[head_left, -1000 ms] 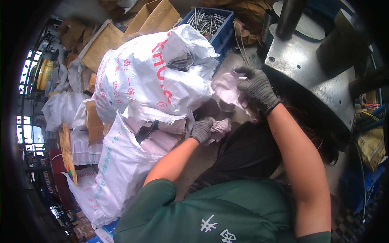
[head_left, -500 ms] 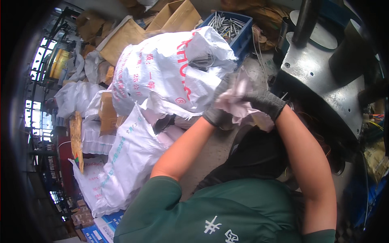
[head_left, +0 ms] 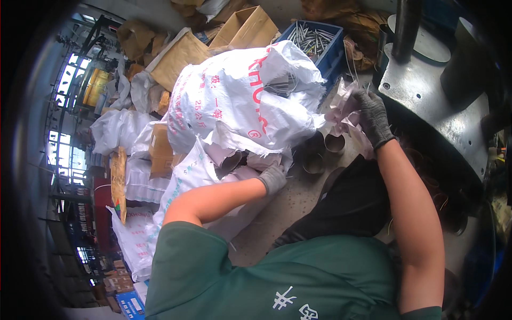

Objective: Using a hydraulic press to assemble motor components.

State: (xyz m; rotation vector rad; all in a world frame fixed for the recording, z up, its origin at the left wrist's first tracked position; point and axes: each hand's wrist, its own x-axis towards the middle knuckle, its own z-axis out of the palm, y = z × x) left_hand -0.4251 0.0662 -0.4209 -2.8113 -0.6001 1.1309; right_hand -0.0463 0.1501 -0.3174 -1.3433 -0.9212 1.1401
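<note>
My right hand (head_left: pixel 373 118), in a dark grey knit glove, is closed on a crumpled sheet of pale pink paper (head_left: pixel 341 109), held up beside the large white sack. My left hand (head_left: pixel 273 180), gloved in grey, is at the mouth of the lower white woven sack (head_left: pixel 184 184), against pale paper wrapping (head_left: pixel 265 161). Its fingers are mostly hidden there, so its grip does not show. A dark round hollow part (head_left: pixel 230 161) peeks out of that sack's mouth. Two short metal cylinders (head_left: pixel 334 143) stand on the floor between my hands.
A bulging white sack with red print (head_left: pixel 224 101) lies ahead of me. Behind it are open cardboard boxes (head_left: pixel 242 29) and a blue crate (head_left: pixel 333 53) of thin metal parts. A heavy steel machine plate (head_left: pixel 426 85) is at right; my dark-clad leg (head_left: pixel 346 197) is below.
My hands, together on the paper before, have come apart. The left has moved down and left to the lower sack; the right keeps the paper. The two metal cylinders on the floor now show.
</note>
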